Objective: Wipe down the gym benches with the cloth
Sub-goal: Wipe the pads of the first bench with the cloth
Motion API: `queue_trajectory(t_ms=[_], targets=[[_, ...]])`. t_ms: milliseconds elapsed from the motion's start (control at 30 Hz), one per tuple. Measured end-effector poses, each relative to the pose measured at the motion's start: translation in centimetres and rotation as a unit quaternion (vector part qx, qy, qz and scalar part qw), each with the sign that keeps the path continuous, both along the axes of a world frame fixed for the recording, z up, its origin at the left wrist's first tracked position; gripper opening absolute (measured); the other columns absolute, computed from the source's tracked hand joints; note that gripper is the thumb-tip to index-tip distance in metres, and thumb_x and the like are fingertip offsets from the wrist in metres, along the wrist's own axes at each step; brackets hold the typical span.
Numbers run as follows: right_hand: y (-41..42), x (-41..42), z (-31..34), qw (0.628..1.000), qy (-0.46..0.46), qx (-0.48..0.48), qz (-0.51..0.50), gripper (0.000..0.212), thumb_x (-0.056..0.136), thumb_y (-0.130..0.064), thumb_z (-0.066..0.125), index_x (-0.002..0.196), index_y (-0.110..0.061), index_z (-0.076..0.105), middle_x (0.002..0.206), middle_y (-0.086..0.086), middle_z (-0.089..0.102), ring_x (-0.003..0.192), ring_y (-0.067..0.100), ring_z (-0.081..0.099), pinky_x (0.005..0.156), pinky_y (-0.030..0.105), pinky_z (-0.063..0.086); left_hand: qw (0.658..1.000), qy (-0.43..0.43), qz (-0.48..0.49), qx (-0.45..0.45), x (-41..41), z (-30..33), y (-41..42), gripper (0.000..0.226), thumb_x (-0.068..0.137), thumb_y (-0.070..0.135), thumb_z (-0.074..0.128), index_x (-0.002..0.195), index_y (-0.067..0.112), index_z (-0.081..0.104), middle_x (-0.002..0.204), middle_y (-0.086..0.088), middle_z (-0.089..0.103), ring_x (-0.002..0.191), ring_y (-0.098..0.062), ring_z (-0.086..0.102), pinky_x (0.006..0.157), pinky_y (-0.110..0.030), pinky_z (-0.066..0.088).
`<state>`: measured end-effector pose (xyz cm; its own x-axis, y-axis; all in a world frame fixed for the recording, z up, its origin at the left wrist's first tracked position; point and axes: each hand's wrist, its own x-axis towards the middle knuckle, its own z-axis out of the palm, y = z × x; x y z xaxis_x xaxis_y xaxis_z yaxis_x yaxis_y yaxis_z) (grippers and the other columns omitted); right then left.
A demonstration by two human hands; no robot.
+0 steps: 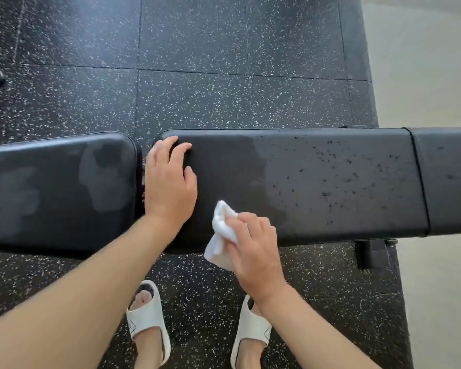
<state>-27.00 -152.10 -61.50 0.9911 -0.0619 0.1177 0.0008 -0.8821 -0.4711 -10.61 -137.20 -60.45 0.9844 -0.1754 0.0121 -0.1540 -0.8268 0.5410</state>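
Two hands on bench pad point(317, 182): left hand point(169, 185) flat, fingers spread, bracing pad's left end; right hand point(253, 249) gripping white cloth point(221, 235) at near edge. Droplets, seemingly spray, rightward of cloth along pad's long axis; right hand nearer.

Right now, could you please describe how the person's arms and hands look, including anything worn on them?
Both forearms are bare: no sleeves reach into view. The left hand and right hand wear no gloves, and no rings, watch or wristband show. Fingernails are short and unpainted.
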Motion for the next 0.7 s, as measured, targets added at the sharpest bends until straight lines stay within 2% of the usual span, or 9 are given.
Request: queue_trajectory(t_ms=[67, 167, 300, 433, 567, 700], targets=[[-1.1, 0.4, 0.4, 1.000, 0.003, 0.005, 0.030, 0.025, 0.093, -0.021, 0.059, 0.115, -0.015, 0.070, 0.118, 0.001, 0.061, 0.089, 0.026, 0.051, 0.072, 0.042, 0.043, 0.999, -0.003, 0.045, 0.024, -1.4, -0.2, -1.5, 0.053, 0.098, 0.018, 0.044, 0.150, 0.014, 0.053, 0.164, -0.009, 0.041, 0.156, -0.037, 0.027, 0.127, -0.053, 0.022], [-4.2, 2.7, 0.6, 0.997, -0.022, -0.021, 0.070, 0.024, 0.093, -0.023, 0.059, 0.112, -0.013, 0.072, 0.112, 0.005, 0.063, 0.084, 0.028, 0.051, 0.069, 0.044, 0.045, 0.996, -0.018, 0.056, 0.065, -2.2, -0.7, -2.2, 0.056, 0.098, 0.021, 0.041, 0.154, 0.016, 0.049, 0.168, -0.006, 0.037, 0.159, -0.035, 0.023, 0.127, -0.058, 0.024], [-7.1, 10.5, 0.2, 0.997, -0.057, -0.018, -0.052, 0.024, 0.094, -0.021, 0.059, 0.111, -0.010, 0.072, 0.104, 0.008, 0.063, 0.082, 0.032, 0.052, 0.070, 0.047, 0.046, 0.993, -0.025, 0.057, 0.098, -2.0, -0.9, -2.3, 0.056, 0.098, 0.020, 0.042, 0.154, 0.015, 0.049, 0.167, -0.008, 0.038, 0.159, -0.037, 0.024, 0.126, -0.058, 0.026], [-3.4, 19.0, -0.6, 0.987, -0.057, -0.031, -0.148, 0.019, 0.093, -0.027, 0.062, 0.102, -0.012, 0.069, 0.101, 0.007, 0.062, 0.084, 0.031, 0.052, 0.067, 0.043, 0.042, 0.991, -0.042, 0.058, 0.113, -2.0, -1.4, -2.5, 0.057, 0.095, 0.018, 0.044, 0.151, 0.012, 0.051, 0.165, -0.011, 0.040, 0.157, -0.039, 0.027, 0.126, -0.056, 0.027], [1.9, 23.0, -1.0, 0.992, -0.049, -0.042, -0.105, 0.016, 0.090, -0.029, 0.068, 0.098, -0.015, 0.069, 0.100, 0.006, 0.062, 0.088, 0.031, 0.054, 0.071, 0.042, 0.036, 0.990, -0.063, 0.063, 0.105, -1.7, -2.4, -2.3, 0.053, 0.090, 0.017, 0.046, 0.140, 0.007, 0.056, 0.161, -0.015, 0.045, 0.155, -0.042, 0.030, 0.126, -0.056, 0.028], [-2.0, 22.6, -0.9, 0.997, -0.054, -0.022, -0.040, 0.025, 0.092, -0.033, 0.059, 0.101, -0.013, 0.071, 0.098, 0.007, 0.060, 0.087, 0.032, 0.054, 0.069, 0.044, 0.043, 0.989, -0.083, 0.057, 0.106, -1.7, -2.5, -2.3, 0.054, 0.091, 0.016, 0.045, 0.142, 0.005, 0.057, 0.160, -0.017, 0.045, 0.154, -0.044, 0.031, 0.125, -0.057, 0.029]])
